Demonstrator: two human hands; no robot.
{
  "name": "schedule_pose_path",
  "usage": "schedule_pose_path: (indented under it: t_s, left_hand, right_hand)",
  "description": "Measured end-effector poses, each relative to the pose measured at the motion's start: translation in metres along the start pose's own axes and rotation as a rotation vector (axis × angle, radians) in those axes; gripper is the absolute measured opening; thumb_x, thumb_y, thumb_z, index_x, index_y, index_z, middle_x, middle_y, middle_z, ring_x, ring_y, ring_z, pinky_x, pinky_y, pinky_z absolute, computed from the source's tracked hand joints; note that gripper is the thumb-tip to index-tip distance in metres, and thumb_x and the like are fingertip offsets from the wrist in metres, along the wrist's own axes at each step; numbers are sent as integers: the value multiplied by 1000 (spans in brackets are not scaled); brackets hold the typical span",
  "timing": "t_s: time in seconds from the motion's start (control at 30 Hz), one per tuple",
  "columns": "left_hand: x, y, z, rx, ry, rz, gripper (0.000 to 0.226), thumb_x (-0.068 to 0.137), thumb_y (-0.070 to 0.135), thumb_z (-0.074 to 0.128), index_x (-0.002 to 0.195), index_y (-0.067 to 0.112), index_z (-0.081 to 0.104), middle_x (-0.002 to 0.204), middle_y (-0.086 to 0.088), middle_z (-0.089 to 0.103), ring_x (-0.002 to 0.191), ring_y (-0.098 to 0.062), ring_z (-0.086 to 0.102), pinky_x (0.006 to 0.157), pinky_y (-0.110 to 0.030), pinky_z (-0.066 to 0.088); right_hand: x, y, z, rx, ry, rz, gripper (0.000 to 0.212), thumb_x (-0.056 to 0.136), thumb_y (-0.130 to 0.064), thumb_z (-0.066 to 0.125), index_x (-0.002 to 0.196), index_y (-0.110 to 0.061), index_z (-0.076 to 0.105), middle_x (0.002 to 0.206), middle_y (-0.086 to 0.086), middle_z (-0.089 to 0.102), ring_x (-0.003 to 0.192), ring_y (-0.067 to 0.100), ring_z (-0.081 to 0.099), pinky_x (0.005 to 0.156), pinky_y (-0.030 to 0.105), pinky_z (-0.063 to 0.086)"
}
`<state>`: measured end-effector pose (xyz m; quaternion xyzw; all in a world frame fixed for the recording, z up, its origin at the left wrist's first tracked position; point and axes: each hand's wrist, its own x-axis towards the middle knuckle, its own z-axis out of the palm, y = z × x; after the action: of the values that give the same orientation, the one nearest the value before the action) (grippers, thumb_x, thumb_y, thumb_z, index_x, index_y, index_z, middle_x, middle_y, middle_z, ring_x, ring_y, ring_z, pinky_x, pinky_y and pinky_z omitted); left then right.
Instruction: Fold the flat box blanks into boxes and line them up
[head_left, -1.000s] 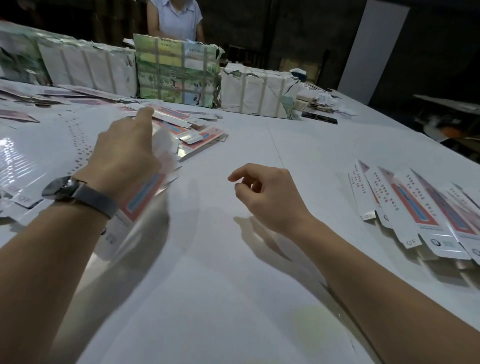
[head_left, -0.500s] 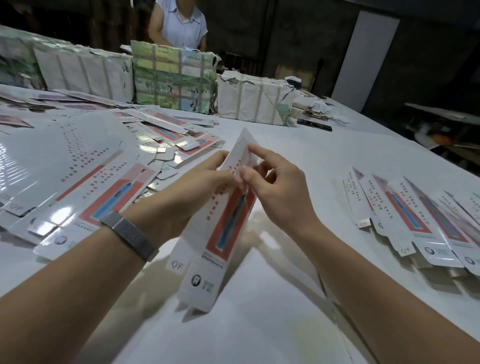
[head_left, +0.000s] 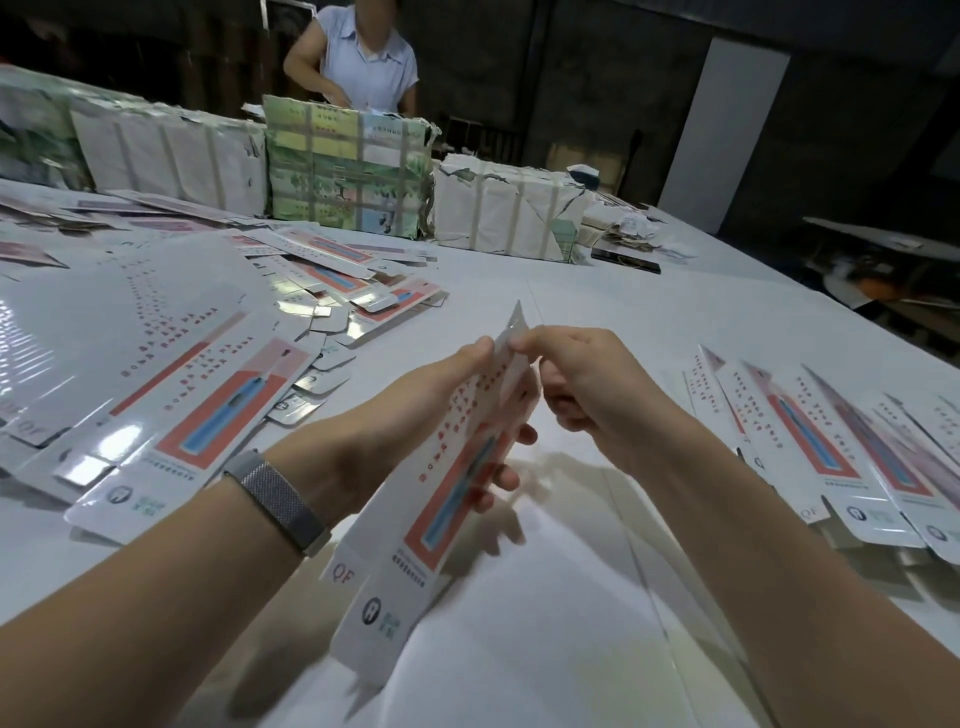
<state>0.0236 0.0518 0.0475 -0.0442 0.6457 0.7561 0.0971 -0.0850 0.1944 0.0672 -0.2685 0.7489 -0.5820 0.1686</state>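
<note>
- Left hand (head_left: 415, 415) grips a long white card box blank with red panel (head_left: 441, 483), raised off the table between both hands.
- Right hand (head_left: 587, 384) apparently pinches its top flap; tugging could tear or miscrease it.

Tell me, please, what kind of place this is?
Probably a small packaging workshop. Many flat white and red printed box blanks lie spread over a large white table, strapped paper-wrapped bundles stand at its far edge, and another person works behind them.
</note>
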Motion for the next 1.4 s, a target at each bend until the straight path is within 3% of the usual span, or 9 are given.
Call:
schedule_pose_path:
  t_s: [0.23, 0.33, 0.63, 0.73, 0.9, 1.03, 1.2, 1.3, 1.4]
  left_hand:
    - [-1, 2, 0, 72, 36, 38, 63, 98, 65, 35, 128, 18, 63, 115, -18, 70, 78, -31, 68, 66, -40, 56]
    - [0, 2, 1, 34, 21, 46, 65, 98, 65, 36, 125, 14, 64, 113, -18, 70, 77, -31, 67, 66, -41, 56]
    - [7, -1, 13, -20, 119, 4, 59, 96, 64, 45, 123, 13, 60, 90, -12, 67, 64, -25, 64, 59, -37, 57]
    - [5, -3, 16, 54, 119, 13, 64, 84, 67, 64, 126, 21, 49, 94, -11, 65, 63, -17, 66, 59, -31, 59]
    - [7, -3, 16, 270, 167, 148, 85, 56, 39, 86, 130, 31, 44, 112, -2, 64, 94, -13, 69, 76, -31, 57]
    - [7, -5, 16, 402, 231, 223, 81, 60, 28, 75, 131, 38, 37, 104, -7, 66, 73, -11, 68, 57, -24, 53]
    - [9, -10, 17, 391, 312, 421, 71, 69, 26, 59, 130, 36, 26, 77, 8, 64, 62, -2, 62, 57, -21, 53]
    - [13, -10, 15, 201, 321, 365, 61, 67, 24, 60, 119, 41, 33, 82, -1, 67, 60, -13, 70, 53, -26, 56]
    - [19, -12, 15, -8, 343, 376, 51, 69, 25, 59, 108, 50, 37, 80, -5, 70, 55, -20, 70, 51, -28, 56]
  right_hand:
    - [-3, -3, -14, 3, -124, -37, 31, 91, -32, 67, 62, -21, 69, 51, -6, 20, 46, 14, 15, 44, 23, 16]
    - [-2, -3, -8, 49, -94, -74, 29, 91, -30, 68, 77, -4, 70, 47, -7, 25, 45, 11, 17, 43, 21, 18]
    - [1, -8, -15, 161, -35, -21, 37, 90, -15, 66, 55, -16, 54, 51, -6, 24, 45, 10, 19, 42, 20, 19]
    - [0, -6, -7, 78, 50, -68, 36, 90, -14, 68, 55, -12, 59, 47, -5, 33, 43, 10, 26, 43, 20, 24]
    - [-4, -7, 6, 107, 148, -184, 29, 89, -8, 67, 63, -1, 57, 45, -2, 47, 38, 5, 37, 41, 15, 30]
    - [-6, -7, 9, 98, 222, -199, 25, 80, -2, 68, 60, 0, 54, 51, 8, 43, 38, 9, 36, 40, 15, 30]
    - [-5, -5, 14, 126, 320, -260, 22, 82, -25, 79, 68, -16, 65, 56, -3, 51, 45, 6, 42, 44, 16, 34]
    - [-1, 2, 16, 114, 428, -238, 17, 88, -41, 70, 89, -26, 61, 69, -2, 47, 55, 10, 42, 53, 28, 37]
    - [0, 11, 28, 69, 345, -131, 19, 95, -46, 58, 106, -30, 54, 91, 4, 63, 77, 17, 65, 74, 43, 55]
